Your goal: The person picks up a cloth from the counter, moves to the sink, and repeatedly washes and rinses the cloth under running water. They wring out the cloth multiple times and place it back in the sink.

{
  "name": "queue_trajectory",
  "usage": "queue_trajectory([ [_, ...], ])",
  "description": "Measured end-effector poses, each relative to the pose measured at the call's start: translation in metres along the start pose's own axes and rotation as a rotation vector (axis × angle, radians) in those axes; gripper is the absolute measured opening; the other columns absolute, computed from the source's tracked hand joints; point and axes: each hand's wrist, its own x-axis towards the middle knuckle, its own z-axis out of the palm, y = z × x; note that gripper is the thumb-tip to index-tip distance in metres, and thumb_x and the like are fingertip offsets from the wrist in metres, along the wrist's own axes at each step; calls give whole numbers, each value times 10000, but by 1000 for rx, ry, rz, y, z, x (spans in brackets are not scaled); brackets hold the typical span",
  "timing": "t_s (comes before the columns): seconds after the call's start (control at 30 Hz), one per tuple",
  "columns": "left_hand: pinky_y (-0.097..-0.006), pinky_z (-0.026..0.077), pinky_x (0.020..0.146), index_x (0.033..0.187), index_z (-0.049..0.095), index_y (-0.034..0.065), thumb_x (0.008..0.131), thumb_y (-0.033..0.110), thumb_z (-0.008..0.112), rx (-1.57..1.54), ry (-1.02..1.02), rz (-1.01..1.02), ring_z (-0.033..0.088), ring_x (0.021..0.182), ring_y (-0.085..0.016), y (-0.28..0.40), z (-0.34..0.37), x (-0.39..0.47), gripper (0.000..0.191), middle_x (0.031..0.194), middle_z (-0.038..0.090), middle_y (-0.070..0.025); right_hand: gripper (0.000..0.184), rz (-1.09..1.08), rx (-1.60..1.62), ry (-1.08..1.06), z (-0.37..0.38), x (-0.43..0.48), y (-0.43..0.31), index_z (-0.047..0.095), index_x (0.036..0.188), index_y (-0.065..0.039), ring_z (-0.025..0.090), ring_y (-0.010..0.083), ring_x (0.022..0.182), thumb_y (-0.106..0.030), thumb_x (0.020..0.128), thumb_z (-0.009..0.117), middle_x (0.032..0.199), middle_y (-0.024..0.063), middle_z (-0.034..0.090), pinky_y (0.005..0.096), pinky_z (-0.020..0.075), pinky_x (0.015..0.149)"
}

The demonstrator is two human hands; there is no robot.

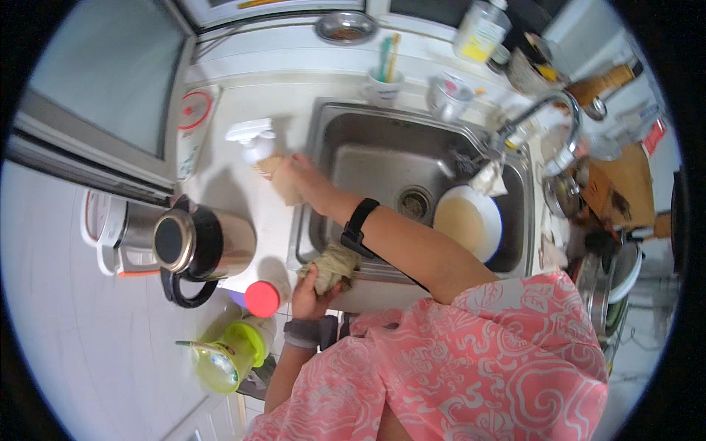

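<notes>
My right hand [305, 179] reaches across to the left of the sink and is at a spray bottle [265, 151] with a white trigger head; blur hides whether the fingers close on it. Bunched in my left hand [310, 295] is a greenish-beige cloth [333, 267], held at the sink's front left corner. The stainless steel sink [380, 157] holds a white bowl [492, 212] with cloudy, pale tan contents. A white cloth or bag [490, 179] lies at that bowl's upper edge, under the faucet [573, 118].
A thermos jug [234, 242] and a red-lidded container [262, 299] stand left of the sink, near an open window sash [110, 71]. Behind the sink are a cup with toothbrushes [384, 91], another cup [449, 102] and a pump bottle [481, 33]. Dishes crowd the right side.
</notes>
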Motion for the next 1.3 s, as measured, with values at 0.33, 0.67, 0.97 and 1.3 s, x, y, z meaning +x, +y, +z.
queue_trajectory([
  [0.33,-391,537,830,1301,455,104,977,311,491,58,-257,-60,571,1112,-220,4,89,13,387,1269,551,-82,600,151,-374,-521,-142,-160,-5,451,1329,-57,507,287,1163,-321,830,656,1260,163,527,374,406,977],
  [0.67,-391,508,837,1291,461,111,953,240,519,380,-276,-154,560,1108,-218,-47,122,43,366,1224,571,-93,476,775,-315,260,-336,-239,23,572,1208,-21,630,269,943,-416,949,509,1097,154,637,365,507,819],
  [0.97,-457,445,922,1181,518,134,922,271,562,187,-59,-81,555,1056,-189,-49,94,58,296,1088,610,-46,494,1151,-882,-65,-375,-229,117,436,1350,-63,578,385,1082,-170,884,563,1315,197,499,487,539,774],
  [1.3,-579,388,966,1205,506,158,910,346,575,99,-42,-138,463,1157,-233,-68,117,68,356,1179,543,-56,385,761,-1273,-308,-389,-229,178,561,1206,-113,593,354,1036,-138,824,600,1105,197,623,446,467,895],
])
